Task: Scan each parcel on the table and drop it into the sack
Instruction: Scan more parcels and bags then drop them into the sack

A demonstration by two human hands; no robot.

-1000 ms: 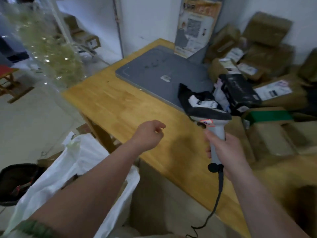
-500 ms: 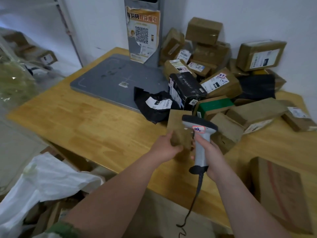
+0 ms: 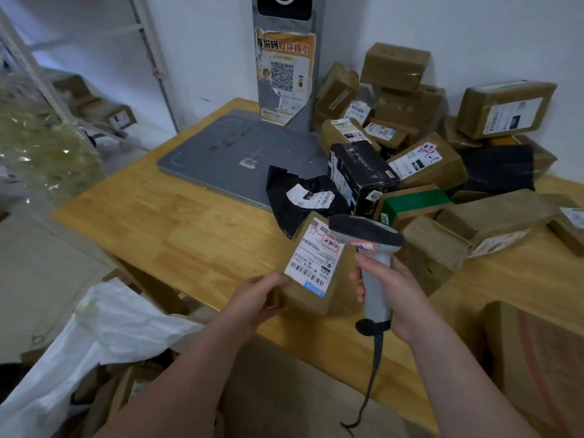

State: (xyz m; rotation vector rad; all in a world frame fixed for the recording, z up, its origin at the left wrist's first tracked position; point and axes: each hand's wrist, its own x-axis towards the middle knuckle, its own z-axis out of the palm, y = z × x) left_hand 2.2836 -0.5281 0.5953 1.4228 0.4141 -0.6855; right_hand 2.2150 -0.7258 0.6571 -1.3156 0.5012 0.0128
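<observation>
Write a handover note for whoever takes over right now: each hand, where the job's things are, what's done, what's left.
Left hand holds a small brown parcel, label up, over the near edge of the table.
Right hand grips the scanner, its head beside that label.
The white sack lies low at the left, beside the table.
Done: one parcel picked up and presented; whether it has scanned cannot be told.
Left: scan it, drop it into the sack, then work through the pile of parcels at the back right.
</observation>
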